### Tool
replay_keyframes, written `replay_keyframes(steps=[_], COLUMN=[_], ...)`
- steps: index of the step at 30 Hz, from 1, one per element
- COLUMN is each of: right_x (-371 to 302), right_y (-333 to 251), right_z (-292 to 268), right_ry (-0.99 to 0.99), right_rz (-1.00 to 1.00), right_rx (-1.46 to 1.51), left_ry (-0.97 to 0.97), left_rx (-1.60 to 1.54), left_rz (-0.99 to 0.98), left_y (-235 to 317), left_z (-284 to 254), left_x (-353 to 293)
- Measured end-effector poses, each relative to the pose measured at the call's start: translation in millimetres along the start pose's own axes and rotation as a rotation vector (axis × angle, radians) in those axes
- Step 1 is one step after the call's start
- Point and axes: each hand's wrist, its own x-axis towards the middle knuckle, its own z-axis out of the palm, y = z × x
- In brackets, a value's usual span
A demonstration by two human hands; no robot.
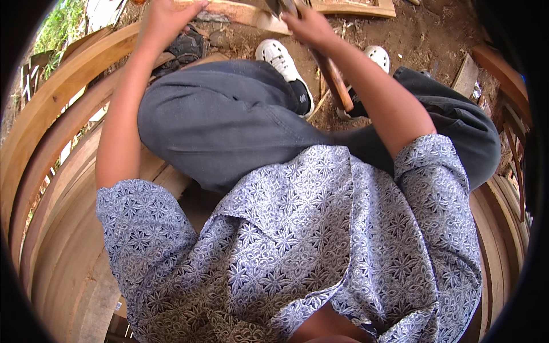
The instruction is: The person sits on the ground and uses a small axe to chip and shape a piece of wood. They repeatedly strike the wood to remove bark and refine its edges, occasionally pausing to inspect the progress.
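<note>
At the top of the view my left hand (pixel 160 23) is closed round the left end of a pale wooden piece (pixel 243 12), its thumb lying along the wood. My right hand (pixel 310 27) grips a wooden-handled tool (pixel 333 80) near its dark metal head. The handle slants down below my right wrist, between my legs. That metal head sits at the right end of the wooden piece; the top edge partly cuts it off, so its exact kind is unclear.
White clog shoes (pixel 280 60) stand on the brown dirt ground (pixel 423 34). Long curved-looking boards (pixel 57 126) lie at my left, with more boards (pixel 500 223) at my right. A wooden frame piece (pixel 357 8) lies beyond my right hand. A dark object (pixel 186 48) rests beside my left forearm.
</note>
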Motion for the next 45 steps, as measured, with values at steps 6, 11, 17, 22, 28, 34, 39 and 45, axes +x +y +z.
replay_keyframes(steps=[6,11,17,22,28,34,39,45], right_x=[-16.7,17.3,2.1,5.0,-2.6,-6.0,8.3,8.8], right_y=[-64.6,54.0,-50.1,4.4,-12.7,-55.0,72.9,-12.7], right_z=[6.3,44.9,5.2,30.8,10.2,7.6,40.8,16.2], right_ry=[0.35,0.277,0.13,0.46,-0.056,0.322,0.048,0.226], right_rz=[-0.287,-0.106,-0.101,-0.269,0.183,-0.282,-0.108,-0.159], right_rx=[0.247,0.016,0.298,-0.042,0.08,0.173,-0.314,-0.042], left_ry=[-0.015,0.311,-0.012,-0.045,-0.009,-0.018,-0.02,-0.025], left_rx=[-0.074,0.21,-0.09,-0.078,-0.026,-0.121,0.011,-0.129], left_rz=[-0.176,0.408,-0.096,-0.12,-0.104,-0.133,-0.032,-0.074], left_y=[14.2,-17.8,-6.4,7.6,5.7,-3.2,7.9,-8.0], left_z=[-7.8,13.5,-7.9,-4.8,-4.9,-4.9,-2.2,-0.9], left_x=[-22.1,-15.2,-24.4,-11.8,-14.6,-15.8,0.9,-9.3])
